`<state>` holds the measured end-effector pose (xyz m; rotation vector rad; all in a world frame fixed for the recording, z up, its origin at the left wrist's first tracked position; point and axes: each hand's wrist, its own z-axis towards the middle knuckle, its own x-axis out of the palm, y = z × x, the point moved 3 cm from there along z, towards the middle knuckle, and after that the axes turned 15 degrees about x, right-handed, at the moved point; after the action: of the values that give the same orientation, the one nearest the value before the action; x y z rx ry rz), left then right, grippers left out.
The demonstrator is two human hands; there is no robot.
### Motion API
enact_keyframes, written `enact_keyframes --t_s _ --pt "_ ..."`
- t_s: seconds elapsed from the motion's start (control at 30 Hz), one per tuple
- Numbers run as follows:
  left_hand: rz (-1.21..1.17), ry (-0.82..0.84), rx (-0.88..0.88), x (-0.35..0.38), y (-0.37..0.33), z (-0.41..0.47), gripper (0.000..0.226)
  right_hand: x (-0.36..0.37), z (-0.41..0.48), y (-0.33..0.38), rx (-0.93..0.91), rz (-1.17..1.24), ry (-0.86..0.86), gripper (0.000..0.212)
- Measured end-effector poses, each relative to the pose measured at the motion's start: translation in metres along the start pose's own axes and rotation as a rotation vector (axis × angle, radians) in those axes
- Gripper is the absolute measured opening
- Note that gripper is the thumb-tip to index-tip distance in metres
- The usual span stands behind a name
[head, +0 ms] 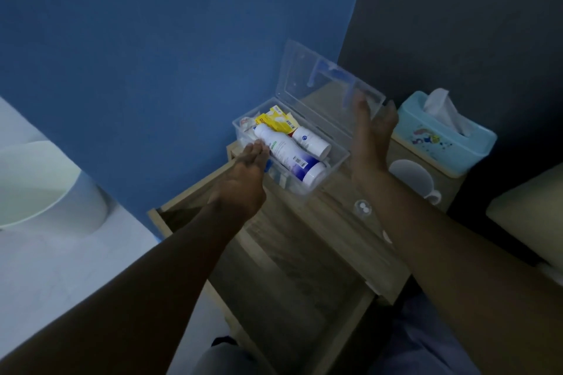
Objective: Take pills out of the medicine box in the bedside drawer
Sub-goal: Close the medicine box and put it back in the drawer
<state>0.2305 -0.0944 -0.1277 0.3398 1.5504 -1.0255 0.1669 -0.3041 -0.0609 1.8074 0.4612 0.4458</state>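
Two hands at the open medicine box (336, 158), none holding pills yet.

Head view: the clear box sits on the bedside cabinet top (307, 240), above the pulled-out drawer (195, 201), lid (323, 85) tipped up and back. Your right hand (373, 134) is open, fingers spread, steadying the lid's near edge. Your left hand (240, 183) is nearer the contents: its fingertips touch the cap end of the large white bottle (289, 157), not visibly closed round it. That bottle's long axis runs from your left fingertips toward the box's near right corner. A smaller white bottle (310, 138) lies just beside it, yellow packets (274, 120) behind. Well clear: tissue box (444, 137), white mug (411, 179), and a small clear cup (363, 208) with two pale dots, possibly pills.
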Motion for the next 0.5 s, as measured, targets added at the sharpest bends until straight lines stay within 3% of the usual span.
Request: enact_keyframes --t_s 0.2,0.3,0.5 --pt "-0.115 -0.02 -0.06 -0.001 -0.004 -0.012 0.097 0.002 -0.035 -0.02 -0.268 -0.471 0.066 0.058" --pt "-0.128 -0.143 -0.11 0.0 -0.001 -0.033 0.083 -0.002 -0.049 -0.035 -0.452 -0.595 0.142 0.05" --pt "-0.151 -0.214 -0.153 -0.003 0.008 -0.042 0.066 0.004 -0.063 -0.044 -0.678 -0.872 0.2 0.04"
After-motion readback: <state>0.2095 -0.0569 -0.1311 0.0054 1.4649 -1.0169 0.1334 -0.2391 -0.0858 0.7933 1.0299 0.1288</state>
